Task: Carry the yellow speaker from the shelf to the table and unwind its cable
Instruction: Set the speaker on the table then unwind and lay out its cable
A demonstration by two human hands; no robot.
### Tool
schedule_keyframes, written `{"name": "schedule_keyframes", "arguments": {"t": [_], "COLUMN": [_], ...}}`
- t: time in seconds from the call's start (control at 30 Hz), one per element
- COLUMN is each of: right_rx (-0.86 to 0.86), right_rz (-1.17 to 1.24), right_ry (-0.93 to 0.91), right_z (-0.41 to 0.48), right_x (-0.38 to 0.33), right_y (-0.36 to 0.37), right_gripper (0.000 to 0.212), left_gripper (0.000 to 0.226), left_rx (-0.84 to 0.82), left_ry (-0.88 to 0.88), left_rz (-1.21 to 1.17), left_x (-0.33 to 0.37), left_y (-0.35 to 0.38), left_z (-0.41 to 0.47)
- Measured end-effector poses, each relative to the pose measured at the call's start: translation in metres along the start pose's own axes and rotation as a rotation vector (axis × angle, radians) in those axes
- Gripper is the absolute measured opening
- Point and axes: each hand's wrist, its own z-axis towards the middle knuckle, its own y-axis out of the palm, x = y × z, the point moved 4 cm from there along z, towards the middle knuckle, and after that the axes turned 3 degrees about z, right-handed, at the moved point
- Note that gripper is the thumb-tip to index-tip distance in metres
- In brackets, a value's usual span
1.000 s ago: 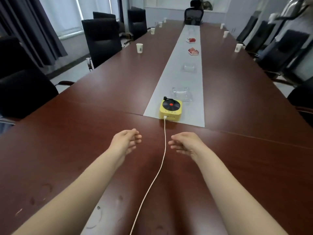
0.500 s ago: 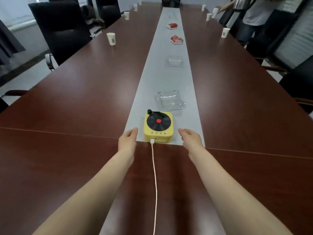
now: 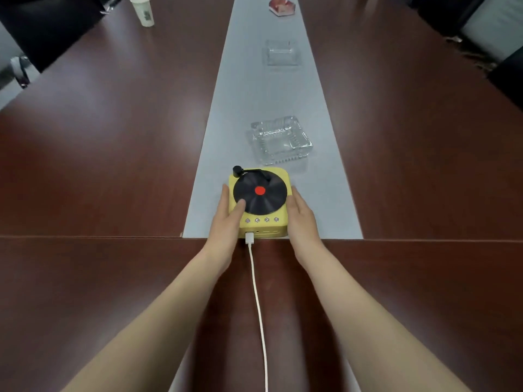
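Dark table (image 3: pixel 113 165) fills the frame; at centre my left hand (image 3: pixel 226 222) and right hand (image 3: pixel 302 219) clasp the speaker (image 3: pixel 259 202) on both sides, its cable (image 3: pixel 259 306) already straight, so I judge only release remains.

Just beyond the yellow box-shaped speaker with a black record disc on top (image 3: pixel 259 200), the clear glass ashtray (image 3: pixel 280 141) blocks the far side, close to the speaker's back edge. The left hand (image 3: pixel 226 219) and right hand (image 3: pixel 301 219) press against its two flanks, closing both. The white cable (image 3: pixel 257 301) runs straight back from the speaker's near face, between the forearms. The dark brown wooden table (image 3: pixel 113 137) lies bare and open on either side of the pale grey runner strip (image 3: pixel 243 89). A second glass dish (image 3: pixel 281 53) and a white paper cup (image 3: pixel 143 11) stand well away
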Motion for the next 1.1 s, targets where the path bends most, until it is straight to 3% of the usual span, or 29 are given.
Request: {"name": "schedule_keyframes", "arguments": {"t": [0.47, 0.7, 0.87, 1.1], "right_rx": [-0.012, 0.003, 0.007, 0.006], "right_rz": [-0.019, -0.036, -0.052, -0.071], "right_ry": [-0.035, -0.051, -0.065, -0.061], "right_z": [0.005, 0.007, 0.007, 0.006], "right_x": [0.006, 0.009, 0.010, 0.008], "right_y": [-0.002, -0.002, -0.002, -0.002], "right_gripper": [0.048, 0.048, 0.048, 0.048], "left_gripper": [0.088, 0.083, 0.066, 0.069], "left_rx": [-0.261, -0.283, -0.280, -0.247], "left_ry": [-0.008, 0.029, 0.074, 0.073], "left_rz": [0.033, 0.052, 0.050, -0.020], "left_x": [-0.013, -0.015, -0.012, -0.011], "left_y": [-0.010, -0.012, -0.011, -0.010], "left_z": [0.008, 0.010, 0.011, 0.010]}}
